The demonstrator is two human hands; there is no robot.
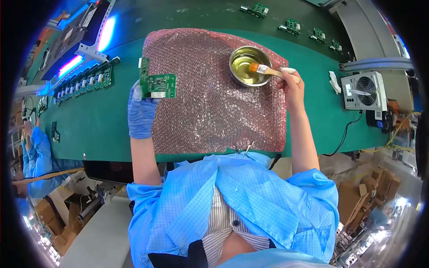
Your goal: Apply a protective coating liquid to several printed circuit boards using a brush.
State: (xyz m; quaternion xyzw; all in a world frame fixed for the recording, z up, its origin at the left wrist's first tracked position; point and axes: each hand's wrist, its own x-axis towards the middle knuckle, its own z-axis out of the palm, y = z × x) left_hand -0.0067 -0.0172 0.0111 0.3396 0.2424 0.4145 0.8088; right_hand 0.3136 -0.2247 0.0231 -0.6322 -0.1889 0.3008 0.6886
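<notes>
My left hand, in a blue striped glove, grips a green circuit board by its lower left part, above the left side of the pink bubble-wrap sheet. A smaller upright board section stands at its left end. My right hand has no full glove; a white covering shows on a fingertip. It holds a brush by the wooden handle. The brush's orange bristles are over a round metal bowl of yellowish clear liquid. Whether the bristles touch the liquid I cannot tell.
A row of joined circuit boards lies at left beside a black machine with glowing lights. Several small boards sit at the far right. A fan unit stands on the right, near a crumpled white tissue. Another person's blue sleeve shows at far left.
</notes>
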